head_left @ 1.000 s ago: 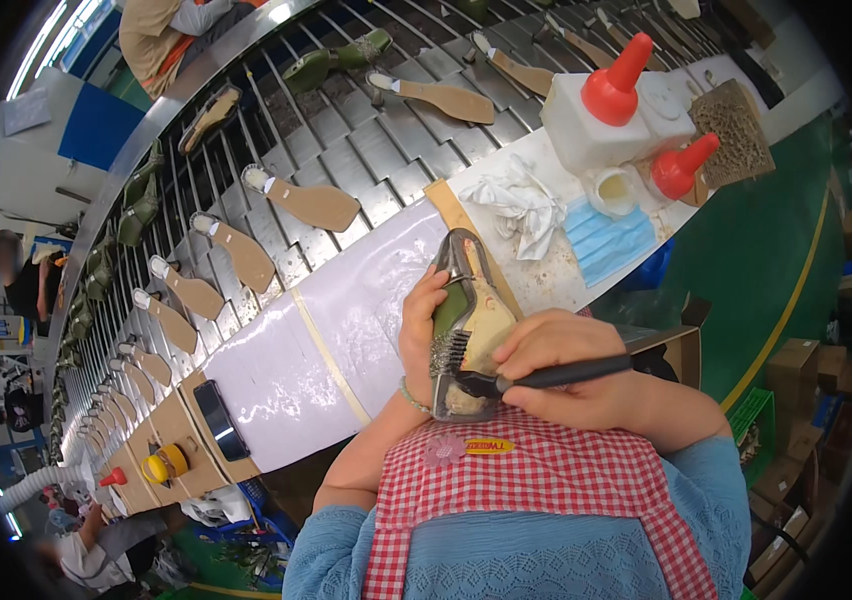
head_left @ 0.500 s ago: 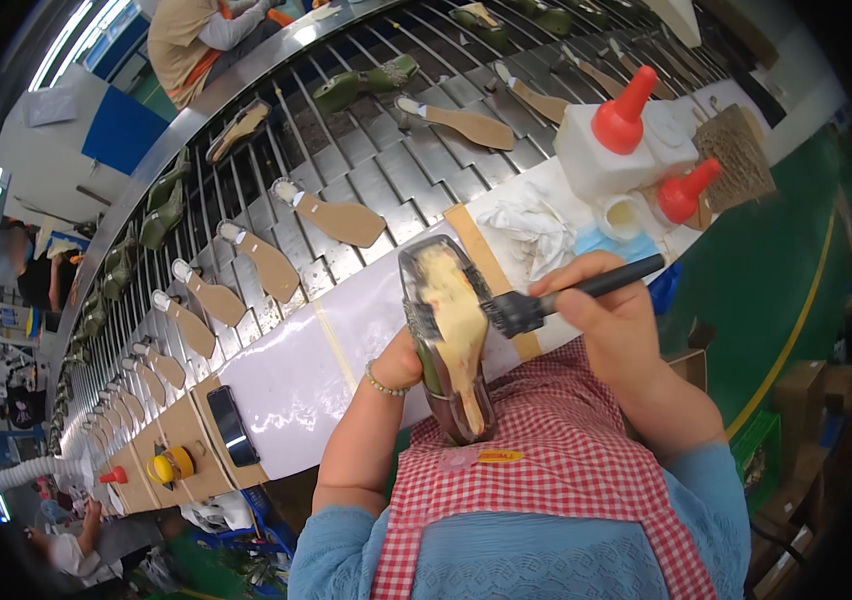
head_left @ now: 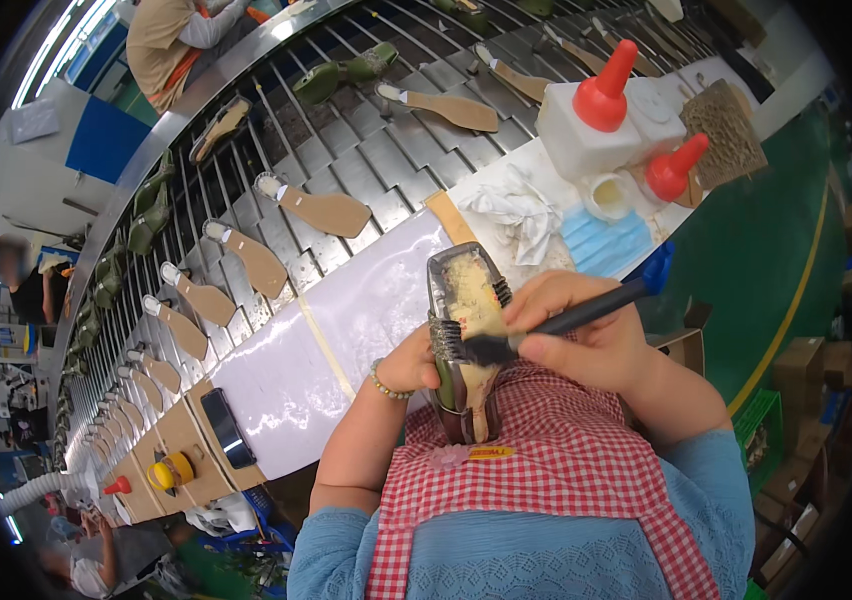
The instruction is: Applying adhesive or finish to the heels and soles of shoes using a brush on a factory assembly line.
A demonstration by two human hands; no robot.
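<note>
My left hand is closed around the side of a dark green shoe, held with its underside up in front of my apron. A pale yellowish layer runs along that underside, with a dark rim and ridged straps at the sides. In my right hand, fingers wrapped around it, is a brush with a black handle. Its dark bristles touch the middle of the shoe's underside, near the narrow part. Part of the shoe's right edge is hidden behind my right fingers.
Tan soles and green shoes lie along a metal slatted conveyor. To the right stand white bottles with red nozzles, an open pot, crumpled white cloth and a blue mask. A phone lies left.
The brush has moved from the shoe's right edge onto the middle of its underside. The shoe has turned slightly and shifted right, and my left thumb shows at its side.
</note>
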